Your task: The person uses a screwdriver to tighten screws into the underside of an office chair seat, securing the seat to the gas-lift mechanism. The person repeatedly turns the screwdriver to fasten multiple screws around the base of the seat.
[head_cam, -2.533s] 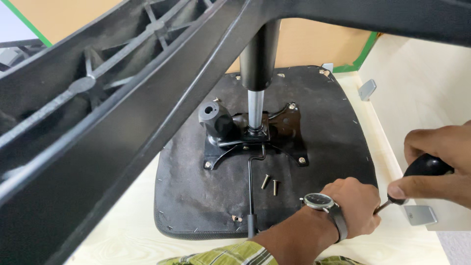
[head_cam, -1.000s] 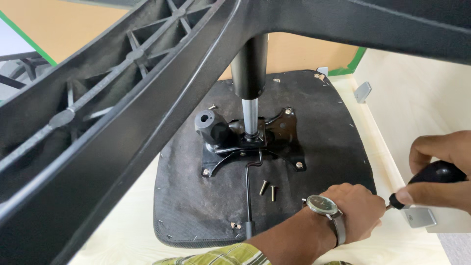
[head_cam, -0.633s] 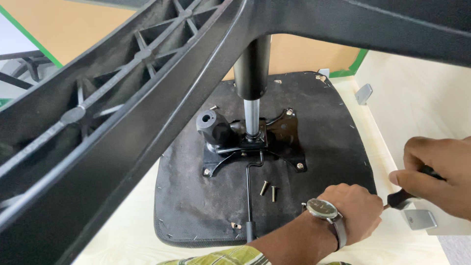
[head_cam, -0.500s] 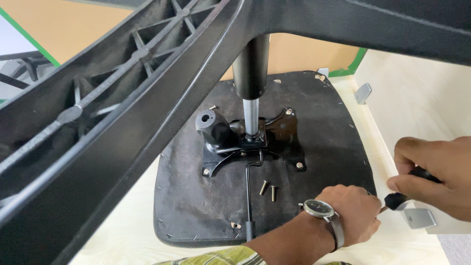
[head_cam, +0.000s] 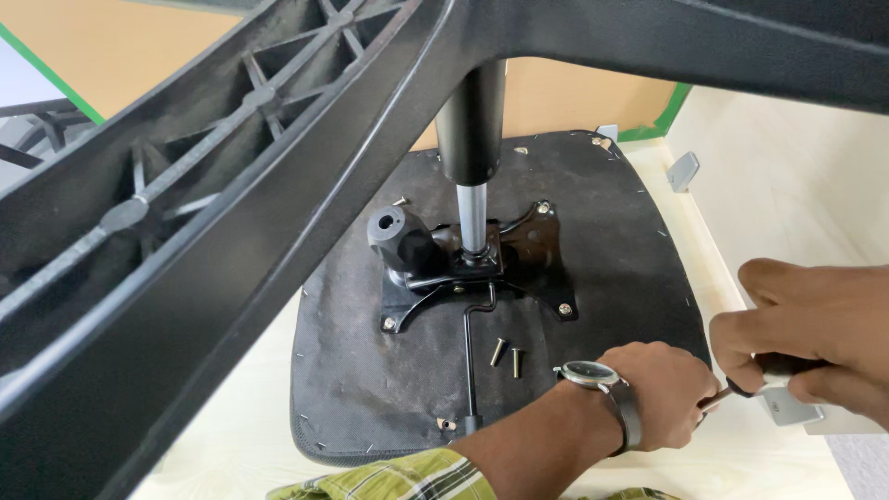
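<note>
Overhead, chair base legs (head_cam: 278, 167) cross the top of the view: two broad black spokes visible, ribbed undersides, joined to one gas column (head_cam: 470, 120) dropping to one black metal mechanism plate (head_cam: 482, 268) bolted to the upturned seat underside (head_cam: 611, 250). One round knob (head_cam: 394, 231) sits on the plate's left; one thin lever rod (head_cam: 469, 361) runs down toward the near edge.

Two loose screws (head_cam: 506, 355) lie side by side on the seat fabric, just right of the rod, apart from both hands. Risk: a knock from the wrist would roll them off the seat.

Left hand (head_cam: 662, 393), one wristwatch (head_cam: 593, 375) on it, is clenched at the seat's near right edge, closed around the tip of the screwdriver (head_cam: 745, 387); whatever fastener sits beneath is hidden. Right hand (head_cam: 815, 338) wraps the tool's handle, low at the right, off the seat edge.

Risk, as judged: the tip enters at a shallow angle, so it could slip out and jab the left fingers or tear fabric. The raised base looks top-heavy; hard pushing might tip it.

One grey bracket (head_cam: 682, 170) lies on the pale board (head_cam: 787, 185) far right; another (head_cam: 787, 406) sits partly under the right hand
</note>
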